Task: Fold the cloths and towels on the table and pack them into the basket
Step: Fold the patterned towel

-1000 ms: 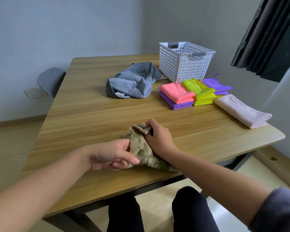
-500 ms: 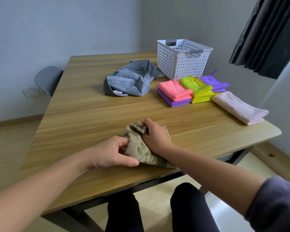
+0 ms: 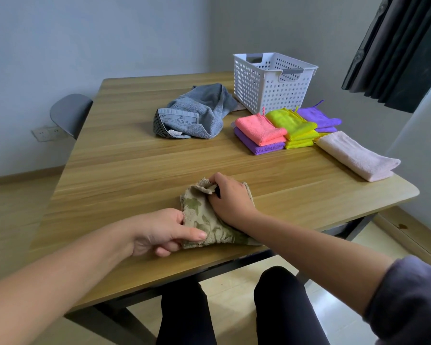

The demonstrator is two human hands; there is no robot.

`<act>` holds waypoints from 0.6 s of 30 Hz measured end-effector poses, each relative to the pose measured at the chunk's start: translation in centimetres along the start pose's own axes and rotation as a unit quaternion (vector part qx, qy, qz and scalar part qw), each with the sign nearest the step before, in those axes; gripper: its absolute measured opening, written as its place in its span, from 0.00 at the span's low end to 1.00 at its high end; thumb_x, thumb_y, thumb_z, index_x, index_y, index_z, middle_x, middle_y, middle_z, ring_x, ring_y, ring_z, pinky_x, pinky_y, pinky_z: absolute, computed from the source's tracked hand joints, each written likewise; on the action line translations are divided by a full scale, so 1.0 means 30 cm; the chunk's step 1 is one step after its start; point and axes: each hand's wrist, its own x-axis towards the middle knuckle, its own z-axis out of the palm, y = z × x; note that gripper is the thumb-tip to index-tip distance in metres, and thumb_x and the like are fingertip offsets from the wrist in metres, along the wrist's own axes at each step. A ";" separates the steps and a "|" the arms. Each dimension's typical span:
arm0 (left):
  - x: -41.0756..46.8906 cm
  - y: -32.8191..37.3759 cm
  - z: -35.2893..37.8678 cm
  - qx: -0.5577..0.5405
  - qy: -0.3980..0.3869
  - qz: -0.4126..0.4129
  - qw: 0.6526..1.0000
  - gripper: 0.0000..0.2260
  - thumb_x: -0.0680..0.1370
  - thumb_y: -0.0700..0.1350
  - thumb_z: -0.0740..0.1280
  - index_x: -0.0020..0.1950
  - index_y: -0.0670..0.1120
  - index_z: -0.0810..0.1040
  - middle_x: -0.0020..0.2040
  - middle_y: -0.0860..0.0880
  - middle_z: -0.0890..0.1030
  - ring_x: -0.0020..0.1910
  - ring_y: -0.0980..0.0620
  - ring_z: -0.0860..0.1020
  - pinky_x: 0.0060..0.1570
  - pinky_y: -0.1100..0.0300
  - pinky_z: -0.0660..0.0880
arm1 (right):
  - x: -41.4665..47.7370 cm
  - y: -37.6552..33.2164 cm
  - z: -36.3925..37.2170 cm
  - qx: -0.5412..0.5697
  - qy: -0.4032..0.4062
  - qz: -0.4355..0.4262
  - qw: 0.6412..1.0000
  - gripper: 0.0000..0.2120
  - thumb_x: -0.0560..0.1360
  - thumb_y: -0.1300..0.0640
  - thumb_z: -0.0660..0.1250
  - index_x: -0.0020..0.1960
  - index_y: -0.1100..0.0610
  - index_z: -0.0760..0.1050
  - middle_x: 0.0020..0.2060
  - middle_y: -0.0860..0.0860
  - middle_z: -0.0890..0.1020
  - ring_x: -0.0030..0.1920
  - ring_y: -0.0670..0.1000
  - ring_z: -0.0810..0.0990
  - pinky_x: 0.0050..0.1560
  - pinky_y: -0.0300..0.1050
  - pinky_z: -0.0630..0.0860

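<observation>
While both hands work on the olive cloth point(image 3: 204, 217), we find it bunched near the front edge of the desk point(image 3: 125, 165), directly ahead of the person. The left hand point(image 3: 159, 232) pinches the cloth's near-left edge, thumb on top and fingers curled beneath. The right hand point(image 3: 230, 199) lies over its right side, fingers curled round a raised corner at the far end. The bundle's long axis runs from that far corner back toward the person, slanting a little to the right. We judge the fold only half made, since the cloth is rumpled rather than flat.

The coming move, as we read it, turns on the basket point(image 3: 269, 85). It stands well apart from the hands, beyond them and to the right, so the right hand is the nearer one for carrying. In between lie folded piles: a pink cloth point(image 3: 259, 125) on a purple one, yellow-green cloths point(image 3: 294, 125) just beside it, and a pale pink towel point(image 3: 356, 155) near the right edge. A grey towel point(image 3: 197, 113) lies unfolded just left of the basket. What we see of the basket's inside shows no cloth.

The desk is pale wood grain. A grey chair point(image 3: 70, 113) sits at its left side, with a wall socket point(image 3: 47, 133) low behind it and a dark curtain point(image 3: 396, 46) at upper right.
</observation>
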 end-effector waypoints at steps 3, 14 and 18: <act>-0.023 -0.022 0.003 0.024 0.034 -0.031 0.999 0.09 0.74 0.45 0.70 0.39 0.44 0.71 0.23 0.54 0.65 0.19 0.60 0.57 0.17 0.69 0.54 | -0.005 0.003 0.014 -0.022 0.005 -0.012 1.000 0.18 0.75 0.55 0.60 0.65 0.53 0.68 0.60 0.50 0.75 0.63 0.53 0.71 0.64 0.47 0.60; -0.049 -0.020 0.054 0.331 0.374 0.191 0.845 0.06 0.78 0.44 0.61 0.52 0.51 0.76 0.55 0.56 0.76 0.51 0.58 0.74 0.55 0.64 0.70 | 0.000 -0.011 -0.026 -0.068 -0.041 -0.047 0.996 0.27 0.80 0.54 0.53 0.77 0.58 0.51 0.77 0.53 0.52 0.77 0.53 0.45 0.74 0.52 0.42; 0.033 -0.051 0.100 0.485 0.351 0.209 0.773 0.28 0.80 0.56 0.42 0.77 0.45 0.49 0.78 0.51 0.46 0.76 0.55 0.43 0.71 0.63 0.39 | -0.061 0.030 -0.097 -0.137 -0.104 -0.080 0.982 0.27 0.82 0.52 0.50 0.77 0.59 0.47 0.77 0.54 0.47 0.77 0.53 0.42 0.75 0.51 0.42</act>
